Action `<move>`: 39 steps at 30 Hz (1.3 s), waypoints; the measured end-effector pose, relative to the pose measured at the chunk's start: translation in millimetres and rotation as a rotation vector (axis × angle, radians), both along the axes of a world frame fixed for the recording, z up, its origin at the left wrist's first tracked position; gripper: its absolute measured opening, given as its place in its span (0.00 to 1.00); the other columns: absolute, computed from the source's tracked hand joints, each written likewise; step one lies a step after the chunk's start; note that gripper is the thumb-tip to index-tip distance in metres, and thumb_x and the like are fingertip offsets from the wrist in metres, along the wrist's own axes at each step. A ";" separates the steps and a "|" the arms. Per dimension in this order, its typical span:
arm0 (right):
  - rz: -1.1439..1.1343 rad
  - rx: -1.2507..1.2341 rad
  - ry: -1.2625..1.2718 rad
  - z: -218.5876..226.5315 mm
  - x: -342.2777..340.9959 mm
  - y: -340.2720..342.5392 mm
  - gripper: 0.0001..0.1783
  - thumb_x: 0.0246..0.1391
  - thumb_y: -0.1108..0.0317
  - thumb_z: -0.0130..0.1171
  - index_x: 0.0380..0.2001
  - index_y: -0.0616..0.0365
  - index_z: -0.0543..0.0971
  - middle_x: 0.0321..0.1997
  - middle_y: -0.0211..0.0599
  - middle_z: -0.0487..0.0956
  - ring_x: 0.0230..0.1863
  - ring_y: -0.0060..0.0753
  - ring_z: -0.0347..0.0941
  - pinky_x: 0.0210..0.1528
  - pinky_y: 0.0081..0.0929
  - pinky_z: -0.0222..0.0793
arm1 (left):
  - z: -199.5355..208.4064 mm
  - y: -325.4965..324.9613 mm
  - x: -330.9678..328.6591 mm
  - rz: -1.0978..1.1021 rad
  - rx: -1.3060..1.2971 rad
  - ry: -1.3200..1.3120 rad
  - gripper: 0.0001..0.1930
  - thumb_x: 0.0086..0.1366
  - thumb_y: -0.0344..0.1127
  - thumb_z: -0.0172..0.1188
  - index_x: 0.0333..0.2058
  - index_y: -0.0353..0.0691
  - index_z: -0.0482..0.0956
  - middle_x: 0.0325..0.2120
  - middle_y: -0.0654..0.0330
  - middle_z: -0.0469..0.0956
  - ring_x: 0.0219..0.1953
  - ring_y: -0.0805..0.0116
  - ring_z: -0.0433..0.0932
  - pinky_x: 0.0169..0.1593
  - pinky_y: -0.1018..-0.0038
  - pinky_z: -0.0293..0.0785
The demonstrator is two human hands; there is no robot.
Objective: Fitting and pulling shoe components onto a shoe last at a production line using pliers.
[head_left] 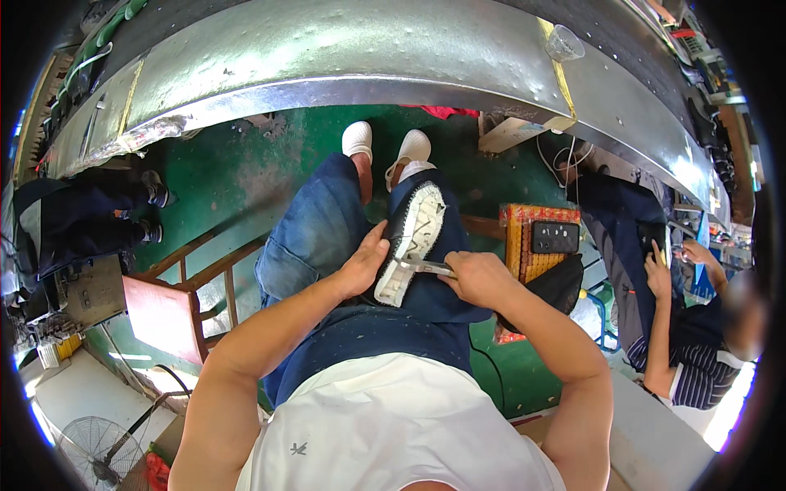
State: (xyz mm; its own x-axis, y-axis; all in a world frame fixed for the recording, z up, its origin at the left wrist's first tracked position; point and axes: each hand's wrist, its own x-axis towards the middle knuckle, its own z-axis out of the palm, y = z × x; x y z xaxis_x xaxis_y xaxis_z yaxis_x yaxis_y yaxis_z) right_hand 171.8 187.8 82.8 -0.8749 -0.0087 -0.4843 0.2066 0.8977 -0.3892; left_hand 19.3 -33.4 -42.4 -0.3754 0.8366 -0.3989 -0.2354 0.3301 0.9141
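Observation:
A dark shoe (417, 227) lies bottom up across my right thigh, its white underside edged with stitches and marked by a dark zigzag line. My left hand (365, 263) grips its left side, with the fingers pressed along the dark upper. My right hand (477, 279) is closed round a small metal hand tool (423, 266), whose silver end reaches over the shoe's underside near its closer end. Whether this is a hammer or a pair of pincers I cannot tell. Part of the tool is hidden in my fist.
A metal-covered bench (344, 61) runs across ahead, with a clear plastic cup (565, 42) on it. At my right are a black phone (555, 237) on a beaded orange mat (520, 250) and a black cloth (550, 288). Another person (688, 344) sits further right. A wooden stool (164, 315) stands left.

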 end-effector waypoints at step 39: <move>-0.542 -0.296 0.071 -34.8 40.3 11.0 0.16 0.62 0.55 0.63 0.39 0.59 0.80 0.33 0.52 0.83 0.35 0.57 0.81 0.39 0.48 0.75 | 84.6 34.5 7.5 -0.383 -0.181 0.790 0.33 0.74 0.36 0.49 0.75 0.61 0.51 0.72 0.32 0.47 0.69 0.32 0.61 0.69 0.59 0.64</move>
State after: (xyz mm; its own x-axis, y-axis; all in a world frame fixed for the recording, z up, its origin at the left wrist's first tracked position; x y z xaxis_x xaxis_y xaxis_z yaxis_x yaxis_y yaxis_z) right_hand 212.0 198.8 48.0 -0.8222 0.3211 -0.4700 0.5676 0.5240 -0.6350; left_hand 26.8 1.1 42.2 -0.3050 0.9101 -0.2804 0.5965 0.4121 0.6887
